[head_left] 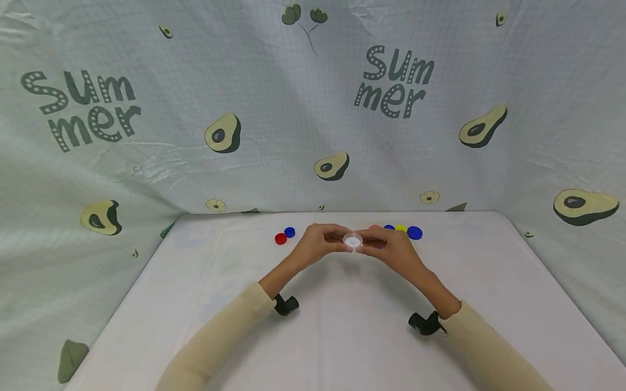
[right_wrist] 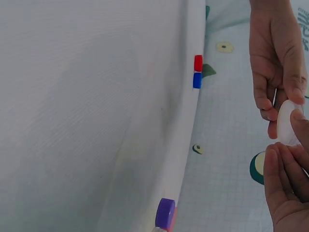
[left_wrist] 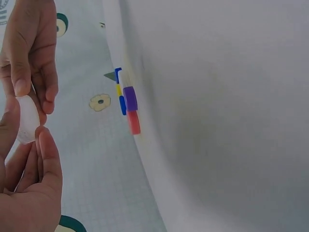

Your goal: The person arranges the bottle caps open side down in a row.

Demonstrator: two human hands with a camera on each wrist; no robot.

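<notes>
A small round white tub with a translucent rim is held up over the far part of the table, between both hands. My left hand pinches its left side with thumb and fingers. From the right, my right hand pinches the other side the same way. In the left wrist view the white tub appears edge-on, with the fingertips of both hands around it. The right wrist view also shows the tub, partly covered by a thumb.
At the back left of the white table sit a red round piece and a blue one. Behind my right hand stand several more, including a yellow one, a larger blue one and a purple one. A patterned curtain hangs behind.
</notes>
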